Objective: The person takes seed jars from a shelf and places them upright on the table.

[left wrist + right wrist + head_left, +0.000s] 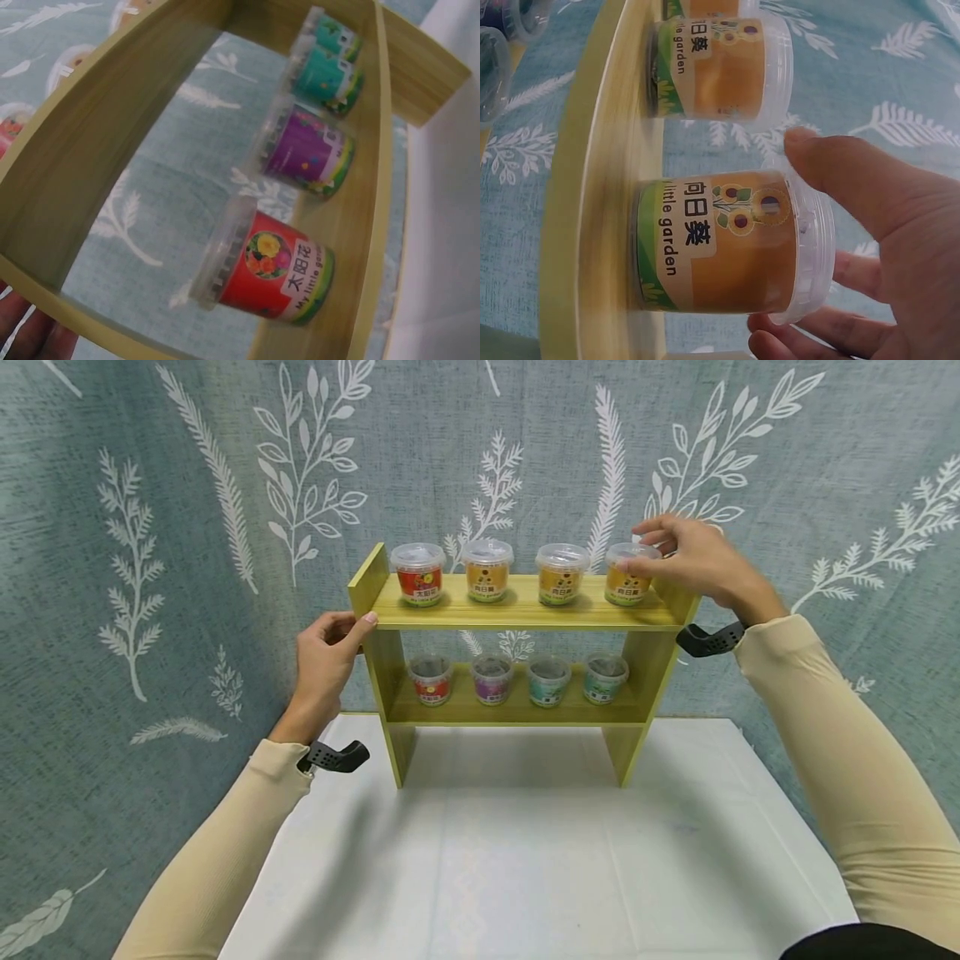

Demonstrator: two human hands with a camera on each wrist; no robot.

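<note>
In the head view, a two-level wooden rack (pixel 457 615), standing on the white tabletop (pixel 510 860), with leaf-patterned cloth (pixel 420 452) behind. On the upper level, from left to right: a red cup (pixel 420 581), a first orange cup (pixel 487 582), a second orange cup (pixel 559 585) and, near the right end, the last orange cup (pixel 624 588), all upright and with clear lids. On the lower level, in the same order: a lower red cup (pixel 432 693), a purple cup (pixel 492 688), a teal cup (pixel 548 692) and a further teal cup (pixel 601 688), side by side but apart. At the left side panel (pixel 372 572), the left hand (pixel 326 652), pinching it with thumb on the front edge and fingers behind. At the last orange cup, the right hand (pixel 693 556), with thumb in front. On both arms, beige sleeves (pixel 832 718). In the left wrist view, lower red cup nearest, with "My little garden" on its label, then purple and teal ones, slightly blurred; at the lower left corner, only some fingers, partly hidden by the panel. In the right wrist view, last orange cup with base on the board, apart from its neighbour; around its lid, thumb at one side and curled fingers at the other, holding, but impossible to tell how firmly.
</note>
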